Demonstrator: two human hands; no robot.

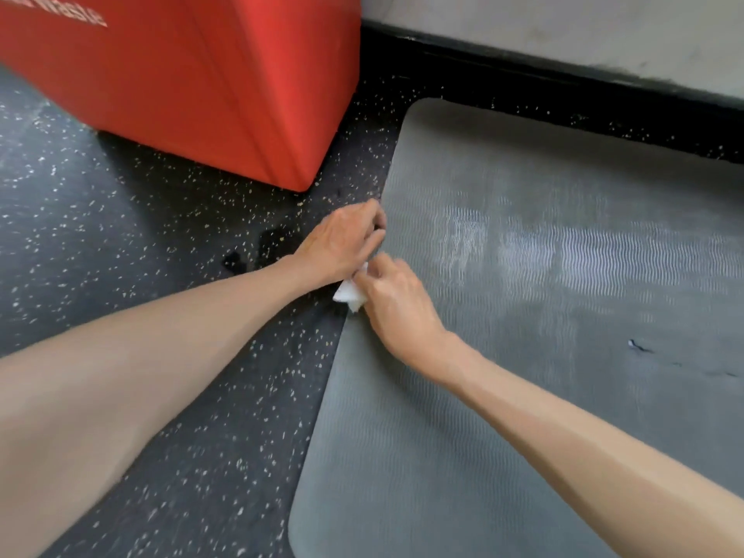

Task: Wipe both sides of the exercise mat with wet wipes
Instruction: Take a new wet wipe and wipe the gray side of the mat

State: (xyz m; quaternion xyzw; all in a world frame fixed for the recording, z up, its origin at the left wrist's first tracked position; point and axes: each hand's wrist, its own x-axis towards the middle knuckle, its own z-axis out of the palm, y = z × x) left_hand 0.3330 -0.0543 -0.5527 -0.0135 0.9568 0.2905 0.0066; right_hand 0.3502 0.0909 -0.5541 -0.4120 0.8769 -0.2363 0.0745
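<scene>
A grey mat (523, 336) lies flat on a dark speckled floor (120, 235), its far end close to the black baseboard (523, 70) under a pale wall (563, 26). Its ribbed top face is up, and a band of shiny wet streaks (571, 251) runs across its middle. A small dark mark (638, 346) sits on the mat toward the right. Both bare arms reach in from the bottom of the view and meet at the mat's left long edge. The left hand (346, 243) is at that edge, palm down, with its fingers (376, 225) curled round the rim of the mat, so it grips the mat there. The right hand (396, 300) rests on the mat just beside the left, the two hands touching or nearly so. Its fingers are bent close and pinch a crumpled white wipe (349, 294), which pokes out below the thumb side, right over the mat's edge and between the two wrists. How much of the wipe lies under the hand cannot be seen. Left of the mat and near its far corner stands a red padded block (201, 94) on the floor, apart from the mat. A few dark wet-looking spots (265, 243) mark the floor just left of the left wrist.
</scene>
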